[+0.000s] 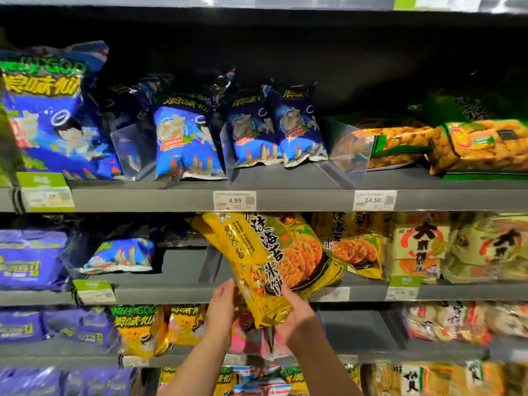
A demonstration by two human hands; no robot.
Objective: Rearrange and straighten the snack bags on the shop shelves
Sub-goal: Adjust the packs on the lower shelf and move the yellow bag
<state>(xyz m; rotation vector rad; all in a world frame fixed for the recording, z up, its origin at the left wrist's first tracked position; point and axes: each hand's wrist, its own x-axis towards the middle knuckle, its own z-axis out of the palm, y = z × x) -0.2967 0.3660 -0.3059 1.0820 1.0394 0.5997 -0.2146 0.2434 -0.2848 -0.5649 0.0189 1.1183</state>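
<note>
A large yellow rice-cracker bag (268, 258) leans tilted out of the middle shelf, its top under the shelf above and its bottom hanging over the shelf edge. My left hand (221, 305) presses flat against the bag's lower left side. My right hand (295, 312) grips its bottom right corner, thumb on the front. A second yellow bag (355, 247) of the same kind stands just to the right on the shelf.
Blue snack bags (185, 138) stand on the upper shelf (285, 200) between clear dividers (347, 150); orange-green packs (480, 144) lie at right. A small blue bag (123, 254) and purple bags (28, 258) sit left on the middle shelf; cream cracker packs (420, 247) at right.
</note>
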